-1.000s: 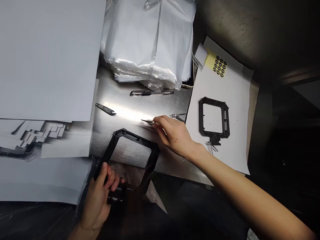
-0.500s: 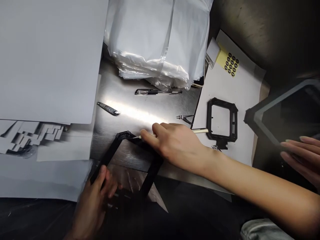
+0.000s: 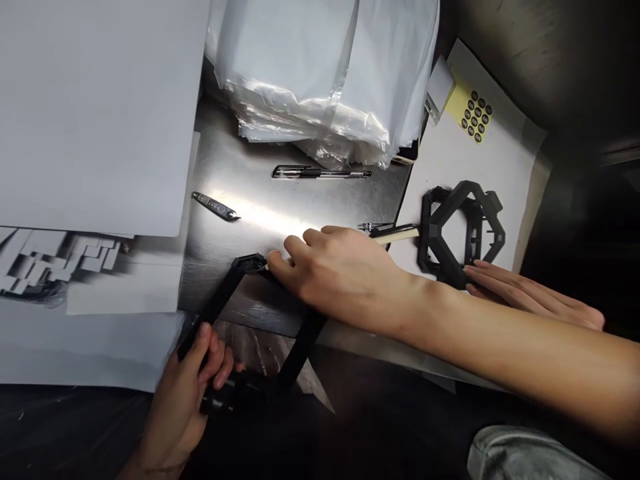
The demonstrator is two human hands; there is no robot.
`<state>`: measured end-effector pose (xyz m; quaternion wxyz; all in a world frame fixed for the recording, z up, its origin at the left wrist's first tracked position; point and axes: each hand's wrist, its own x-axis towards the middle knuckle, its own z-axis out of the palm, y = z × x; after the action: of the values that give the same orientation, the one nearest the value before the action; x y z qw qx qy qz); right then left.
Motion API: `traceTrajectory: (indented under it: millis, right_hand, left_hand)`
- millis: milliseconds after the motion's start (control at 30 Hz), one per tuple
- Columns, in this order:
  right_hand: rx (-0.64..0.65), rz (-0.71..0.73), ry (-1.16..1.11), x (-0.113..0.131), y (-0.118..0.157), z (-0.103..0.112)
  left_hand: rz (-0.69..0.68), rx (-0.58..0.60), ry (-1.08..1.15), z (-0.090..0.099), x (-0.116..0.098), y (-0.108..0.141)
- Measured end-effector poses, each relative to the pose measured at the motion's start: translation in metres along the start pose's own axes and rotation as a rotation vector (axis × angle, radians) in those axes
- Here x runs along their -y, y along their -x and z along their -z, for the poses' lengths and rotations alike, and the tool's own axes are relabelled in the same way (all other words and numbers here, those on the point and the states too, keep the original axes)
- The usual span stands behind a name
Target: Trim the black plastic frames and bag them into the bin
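Observation:
My left hand [image 3: 185,393] is closed around one side of a black rectangular frame [image 3: 220,300], low at the table's front edge. Over the frame's far side is my right hand [image 3: 335,273], fingers bent around a slim cream-handled tool [image 3: 403,235]. Its rear end sticks out behind the knuckles, towards the right. The tool's front end meets the frame near its angled corner; the tip is mostly hidden by my fingers. Part of the frame lies behind my right hand, and its near end is lost in shadow.
At right, another person's hand [image 3: 530,293] touches a black frame [image 3: 445,207] stacked askew over another on white paper. A pen [image 3: 320,173], a small grey cutter-like tool [image 3: 215,206] and small nippers [image 3: 373,227] lie on the metal table, below plastic bags [image 3: 310,60]. Yellow sticker sheet [image 3: 470,110] behind.
The other person's hand has brought a second frame leftward onto the one lying on the paper. My right hand has shifted slightly left and up with the tool; my left hand keeps its hold.

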<state>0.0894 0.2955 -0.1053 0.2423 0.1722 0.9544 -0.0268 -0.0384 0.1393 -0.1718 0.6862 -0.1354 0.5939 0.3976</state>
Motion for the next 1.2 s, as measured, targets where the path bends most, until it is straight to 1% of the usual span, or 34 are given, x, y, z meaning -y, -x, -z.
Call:
traceTrajectory:
  millis: [167, 300, 467, 567, 633, 733, 800, 967, 1033, 1200]
  right_hand:
    - [0.014, 0.004, 0.009, 0.005, 0.001, 0.003]
    - [-0.015, -0.003, 0.05, 0.011, 0.002, 0.004]
    - [-0.041, -0.01, 0.067, 0.016, 0.001, 0.006]
    - [-0.053, -0.04, 0.067, 0.019, 0.0, 0.007]
    - [-0.026, -0.054, 0.041, 0.021, -0.001, 0.009]
    - [0.058, -0.042, -0.013, 0.023, 0.0, 0.011]
    - [0.088, -0.037, -0.029, 0.025, 0.001, 0.012]
    - [0.078, -0.071, -0.018, 0.028, 0.003, 0.011]
    - [0.068, -0.078, -0.013, 0.028, 0.003, 0.01]
    - [0.07, -0.059, -0.03, 0.025, 0.005, 0.008]
  left_hand:
    - [0.026, -0.04, -0.025, 0.001, -0.002, 0.001]
    - [-0.026, 0.004, -0.05, 0.0, -0.002, 0.001]
    - [-0.007, 0.013, 0.009, -0.001, -0.001, 0.001]
    - [-0.018, 0.014, -0.027, 0.0, -0.001, 0.0]
    - [-0.029, 0.005, -0.039, 0.0, 0.0, 0.001]
    - [-0.026, -0.006, -0.01, -0.002, 0.0, 0.003]
    - [-0.022, -0.024, -0.003, -0.002, 0.0, 0.002]
    - [-0.019, -0.011, -0.025, 0.0, 0.0, -0.001]
    - [-0.01, -0.027, -0.053, 0.0, -0.001, -0.001]
    - [-0.035, -0.043, -0.105, -0.001, -0.001, 0.001]
